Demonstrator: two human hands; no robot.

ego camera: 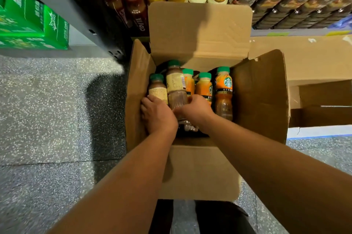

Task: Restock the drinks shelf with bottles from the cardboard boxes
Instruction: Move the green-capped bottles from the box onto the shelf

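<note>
Forearms reach into the box, left hand and right hand gripping bottles.

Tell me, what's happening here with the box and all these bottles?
A person is reaching both hands into an open cardboard box on the floor, in front of the drinks shelf. The right hand grips a tall green-capped bottle. The left hand is at the shorter bottle beside it, its grip unclear. Three orange-labelled bottles stand in the box too.
</note>
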